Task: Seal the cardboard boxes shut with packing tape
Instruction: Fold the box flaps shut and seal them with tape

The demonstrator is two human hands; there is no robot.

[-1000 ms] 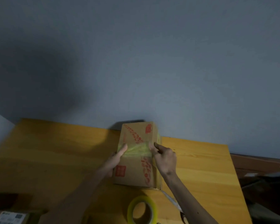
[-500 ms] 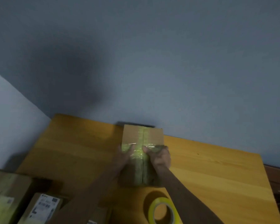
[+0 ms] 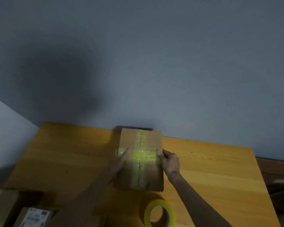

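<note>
head view: cardboard box (image 3: 140,159) flat at the middle of the table's (image 3: 211,169) far edge, long axis running near to far, taped seam along it. gripped at both long sides by left hand (image 3: 120,158) and right hand (image 3: 170,161), thumbs on the cross band of tape. tape roll (image 3: 159,213) by the near edge; labelled boxes (image 3: 33,217) at the near-left corner.

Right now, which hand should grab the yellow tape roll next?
Probably the right hand. Both hands grip the sides of the cardboard box, but the tape roll sits on the table just beside the right forearm; the left hand would have to reach across.
</note>
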